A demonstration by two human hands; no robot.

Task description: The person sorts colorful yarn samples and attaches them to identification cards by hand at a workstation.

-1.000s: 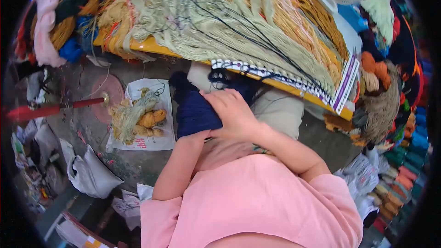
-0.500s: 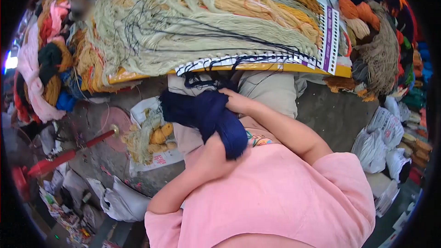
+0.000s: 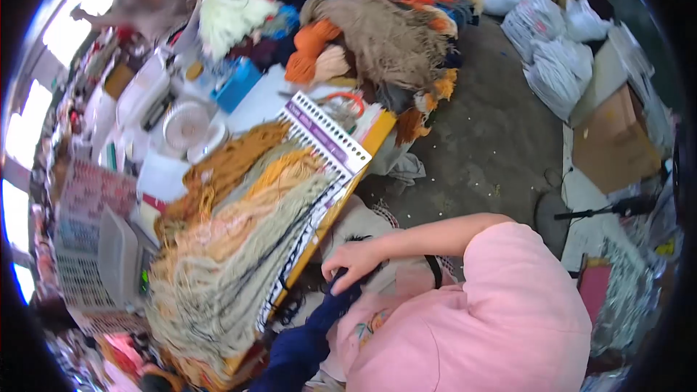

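A skein of navy yarn [image 3: 301, 345] lies over my lap, running from the lower edge of the view up to my right hand [image 3: 354, 260]. The fingers of that hand are curled around its upper end. Close by on the left is the yellow-edged board [image 3: 301, 265], tilted in the view, with pale green, peach, orange and brown yarn strands [image 3: 225, 261] spread across it. A few dark threads run over the pale strands. Along the board's edge sits a white punched card strip [image 3: 330, 138] with a purple band. My left hand is out of the frame.
Beyond the board are yarn bundles [image 3: 396, 40], a blue box [image 3: 236, 86] and plastic baskets [image 3: 94, 225]. White bags [image 3: 559, 72] and a cardboard box [image 3: 617, 141] stand on the right. Another person [image 3: 149, 3] is at the far upper left.
My view has swung to the right, turning the board diagonal and bringing the floor bags into sight. The navy skein now stretches downward from my right hand, and my left hand has left the view.
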